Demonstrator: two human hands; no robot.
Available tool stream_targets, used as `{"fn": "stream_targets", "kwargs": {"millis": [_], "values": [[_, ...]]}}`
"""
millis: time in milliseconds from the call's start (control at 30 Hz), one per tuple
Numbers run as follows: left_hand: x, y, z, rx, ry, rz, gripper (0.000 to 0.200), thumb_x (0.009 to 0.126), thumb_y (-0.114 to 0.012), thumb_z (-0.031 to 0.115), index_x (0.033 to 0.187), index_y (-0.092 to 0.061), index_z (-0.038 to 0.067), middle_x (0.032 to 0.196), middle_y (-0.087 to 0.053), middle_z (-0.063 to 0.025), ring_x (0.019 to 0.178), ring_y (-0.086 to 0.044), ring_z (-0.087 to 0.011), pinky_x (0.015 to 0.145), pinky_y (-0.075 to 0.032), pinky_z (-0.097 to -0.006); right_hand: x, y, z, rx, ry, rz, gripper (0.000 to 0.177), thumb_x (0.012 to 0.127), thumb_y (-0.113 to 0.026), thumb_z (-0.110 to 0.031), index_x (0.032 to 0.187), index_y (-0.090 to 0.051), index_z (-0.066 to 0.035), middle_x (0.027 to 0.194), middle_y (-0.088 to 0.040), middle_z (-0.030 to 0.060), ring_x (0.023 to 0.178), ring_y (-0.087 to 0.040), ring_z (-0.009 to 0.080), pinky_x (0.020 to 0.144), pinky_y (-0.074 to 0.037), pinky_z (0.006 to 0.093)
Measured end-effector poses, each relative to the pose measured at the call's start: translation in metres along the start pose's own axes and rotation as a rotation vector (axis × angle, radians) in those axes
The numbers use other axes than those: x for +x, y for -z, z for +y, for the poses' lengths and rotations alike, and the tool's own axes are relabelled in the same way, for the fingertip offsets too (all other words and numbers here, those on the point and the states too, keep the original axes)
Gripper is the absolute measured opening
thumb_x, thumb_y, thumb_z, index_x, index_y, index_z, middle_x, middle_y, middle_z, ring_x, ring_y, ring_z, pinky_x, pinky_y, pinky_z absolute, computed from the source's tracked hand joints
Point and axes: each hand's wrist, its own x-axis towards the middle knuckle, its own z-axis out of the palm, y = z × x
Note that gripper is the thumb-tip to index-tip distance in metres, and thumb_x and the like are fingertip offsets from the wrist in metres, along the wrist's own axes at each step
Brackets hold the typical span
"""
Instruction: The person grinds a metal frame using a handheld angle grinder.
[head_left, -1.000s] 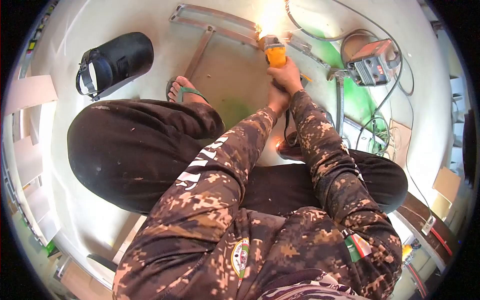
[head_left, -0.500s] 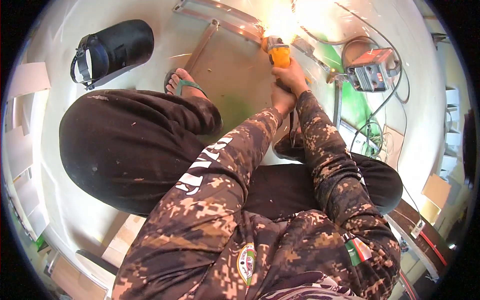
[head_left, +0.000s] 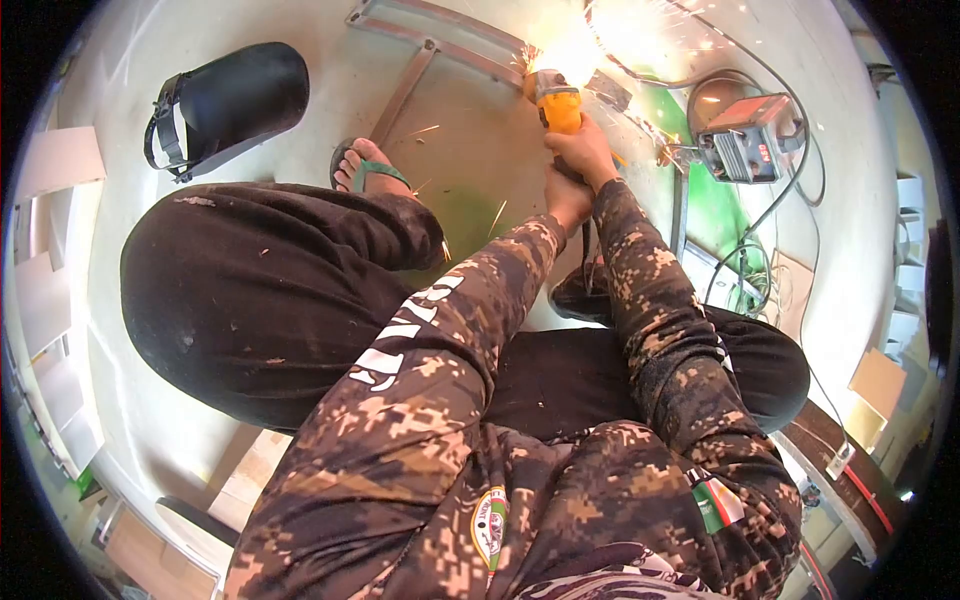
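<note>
A yellow angle grinder [head_left: 560, 108] points away from me, its head against the end of a metal frame [head_left: 425, 65] lying on the floor. My right hand [head_left: 588, 152] is wrapped around the grinder's body just behind the yellow housing. Farther back, my left hand [head_left: 568, 198] closes around the rear of the same tool, close to my right wrist. Bright sparks [head_left: 575, 50] hide the disc and the contact spot. A dark cord hangs down from the back of the grinder.
A black welding mask [head_left: 245, 100] lies at the left. On the right stands a welding machine [head_left: 742, 145] with cables looping around it. My sandalled foot [head_left: 370, 170] is beside the frame. Tangled wires [head_left: 750, 275] and a power strip [head_left: 842, 460] are on the right.
Both hands keep their hold on the grinder, almost in place. The spark glare at the top has shrunk somewhat, and loose sparks now show near my foot. The view has shifted very slightly.
</note>
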Motion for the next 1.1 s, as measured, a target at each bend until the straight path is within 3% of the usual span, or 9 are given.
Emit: {"fn": "stream_targets", "kwargs": {"millis": [67,167,233,367,467,567,700,967,1100], "values": [[-0.009,0.008,0.024,-0.024,0.025,-0.065,0.063,0.066,-0.086,0.04,0.107,-0.061,0.0,0.104,-0.071,-0.0185,0.102,-0.069,-0.0312,0.084,-0.053,-0.0417,0.0,0.002,0.0,-0.007,-0.009,-0.002,0.06,0.065,-0.078,-0.031,0.115,-0.062,-0.001,0.104,-0.072,0.0168,0.096,-0.07,0.0288,0.087,-0.054,0.0369],[0.0,-0.003,-0.002,0.049,0.014,0.01,0.06,0.066,-0.086,0.041,0.103,-0.063,0.0,0.103,-0.072,-0.0167,0.101,-0.07,-0.0298,0.083,-0.054,-0.0403,-0.004,0.003,-0.003,0.003,0.0,-0.027,0.056,0.068,-0.077,-0.025,0.117,-0.062,-0.001,0.098,-0.072,0.0121,0.086,-0.07,0.0206,0.079,-0.054,0.0332],[-0.001,0.003,0.009,0.023,0.036,-0.052,0.063,0.066,-0.086,0.041,0.107,-0.061,0.0,0.106,-0.071,-0.016,0.103,-0.069,-0.0293,0.083,-0.053,-0.0393,-0.006,0.003,-0.005,0.026,-0.011,-0.015,0.061,0.066,-0.077,-0.031,0.117,-0.061,-0.001,0.107,-0.071,0.0179,0.101,-0.068,0.0316,0.091,-0.053,0.0384],[-0.017,0.015,0.043,0.047,0.05,-0.106,0.068,0.068,-0.086,0.038,0.116,-0.057,0.0,0.112,-0.069,-0.0144,0.107,-0.067,-0.0273,0.085,-0.053,-0.0371,-0.012,0.004,-0.014,-0.075,0.005,0.005,0.062,0.065,-0.078,-0.031,0.117,-0.061,-0.001,0.109,-0.07,0.0182,0.103,-0.068,0.0321,0.091,-0.053,0.0385],[-0.003,0.011,0.015,-0.044,-0.003,-0.127,0.065,0.069,-0.086,0.035,0.116,-0.058,0.001,0.111,-0.069,-0.0129,0.107,-0.067,-0.0238,0.085,-0.052,-0.0366,-0.01,0.003,-0.009,-0.044,-0.01,0.048,0.063,0.066,-0.079,-0.032,0.119,-0.061,-0.001,0.11,-0.07,0.0189,0.103,-0.068,0.0327,0.091,-0.053,0.039],[0.012,0.013,0.014,0.117,-0.068,-0.168,0.059,0.068,-0.087,0.033,0.111,-0.061,0.002,0.106,-0.07,-0.0118,0.105,-0.067,-0.0212,0.083,-0.052,-0.0363,-0.001,0.0,0.0,0.047,-0.029,0.133,0.064,0.066,-0.079,-0.032,0.119,-0.061,-0.002,0.11,-0.07,0.0192,0.103,-0.068,0.0329,0.091,-0.053,0.0396],[0.007,0.017,0.033,0.104,-0.079,-0.207,0.059,0.068,-0.087,0.033,0.112,-0.06,0.003,0.106,-0.069,-0.0105,0.103,-0.067,-0.0194,0.083,-0.052,-0.0351,0.003,-0.003,0.002,0.085,-0.009,0.163,0.063,0.066,-0.079,-0.033,0.118,-0.06,-0.001,0.11,-0.071,0.019,0.102,-0.068,0.0331,0.09,-0.053,0.0404],[0.013,0.019,0.016,-0.129,-0.087,-0.155,0.054,0.071,-0.085,0.026,0.114,-0.06,0.004,0.106,-0.069,-0.0088,0.101,-0.067,-0.0177,0.082,-0.052,-0.0339,-0.001,-0.009,-0.011,0.084,-0.011,0.112,0.064,0.066,-0.079,-0.031,0.119,-0.06,-0.001,0.111,-0.07,0.0207,0.104,-0.068,0.0342,0.091,-0.053,0.0405],[0.017,0.027,0.016,0.034,-0.076,-0.225,0.056,0.071,-0.085,0.026,0.115,-0.059,0.003,0.108,-0.069,-0.0091,0.102,-0.067,-0.018,0.084,-0.052,-0.034,0.003,-0.014,-0.005,0.087,-0.049,0.134,0.065,0.066,-0.078,-0.031,0.12,-0.058,-0.001,0.112,-0.069,0.0215,0.106,-0.067,0.0357,0.092,-0.052,0.0407]]}}
